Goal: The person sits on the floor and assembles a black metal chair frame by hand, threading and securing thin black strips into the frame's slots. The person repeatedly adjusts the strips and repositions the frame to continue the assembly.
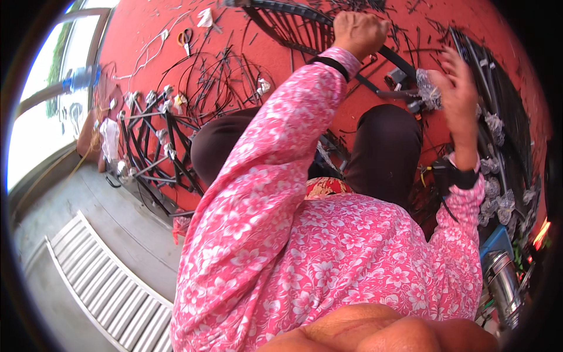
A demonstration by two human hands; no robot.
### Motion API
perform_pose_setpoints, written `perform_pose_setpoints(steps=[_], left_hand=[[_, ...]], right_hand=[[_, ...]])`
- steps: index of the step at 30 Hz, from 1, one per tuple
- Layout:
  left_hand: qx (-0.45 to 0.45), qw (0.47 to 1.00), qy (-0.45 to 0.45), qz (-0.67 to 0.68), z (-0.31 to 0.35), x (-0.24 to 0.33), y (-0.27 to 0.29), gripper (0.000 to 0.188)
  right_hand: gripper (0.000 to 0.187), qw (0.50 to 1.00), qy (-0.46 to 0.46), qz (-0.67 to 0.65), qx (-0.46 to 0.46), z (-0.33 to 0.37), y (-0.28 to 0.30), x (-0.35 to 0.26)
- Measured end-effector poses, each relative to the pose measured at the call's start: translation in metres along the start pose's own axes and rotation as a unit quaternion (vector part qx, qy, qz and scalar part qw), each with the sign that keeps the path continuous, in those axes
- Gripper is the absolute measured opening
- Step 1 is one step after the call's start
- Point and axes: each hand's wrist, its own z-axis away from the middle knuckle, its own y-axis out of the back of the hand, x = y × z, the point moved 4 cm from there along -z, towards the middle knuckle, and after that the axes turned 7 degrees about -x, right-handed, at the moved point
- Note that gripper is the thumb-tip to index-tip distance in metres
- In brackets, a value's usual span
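A black slatted frame (287,26), strung with dark strips, lies across the top of the view. In front of its right part is my left hand (359,34), closed in a fist; its fingers curl out of sight and what they hold is hidden. Further right, my right hand (458,85) is raised with its fingers stretched out, a little blurred, and nothing shows in it. Beside its palm is a frame end wrapped in clear plastic (428,89). A dark bar (396,60) runs from my left hand toward that end.
Loose black strips (205,88) and orange-handled scissors (185,40) lie on the red floor. Black frames (155,141) with wrapped ends are stacked at left; more dark frames (498,88) stand at right. A white slatted panel (108,281) and a metal flask (503,281) are nearer.
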Motion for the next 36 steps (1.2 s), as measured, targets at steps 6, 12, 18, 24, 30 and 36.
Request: perform_pose_setpoints(steps=[6,12,18,24,30,36], left_hand=[[-0.037,0.977,0.020,0.207,0.000,-0.021,0.008,0.055],[-0.088,0.946,-0.176,0.258,0.023,-0.066,0.032,0.054],[-0.065,0.964,-0.243,0.087,0.044,-0.101,0.051,0.032],[-0.143,0.961,-0.231,0.057,0.039,-0.108,0.070,0.017],[-0.083,0.968,-0.214,0.100,0.053,-0.138,0.161,0.020],[-0.045,0.971,-0.141,-0.188,0.129,-0.270,0.264,0.009]], right_hand=[[0.058,0.964,-0.029,0.179,-0.192,-0.031,-0.104,-0.016],[0.039,0.963,-0.049,0.153,-0.215,-0.031,-0.115,0.008],[0.034,0.958,-0.062,0.171,-0.221,-0.025,-0.117,0.001],[0.037,0.959,-0.067,0.160,-0.222,-0.017,-0.120,0.002],[0.032,0.959,-0.063,0.165,-0.221,-0.018,-0.121,0.000],[0.034,0.954,-0.077,0.185,-0.224,-0.019,-0.123,0.000]])
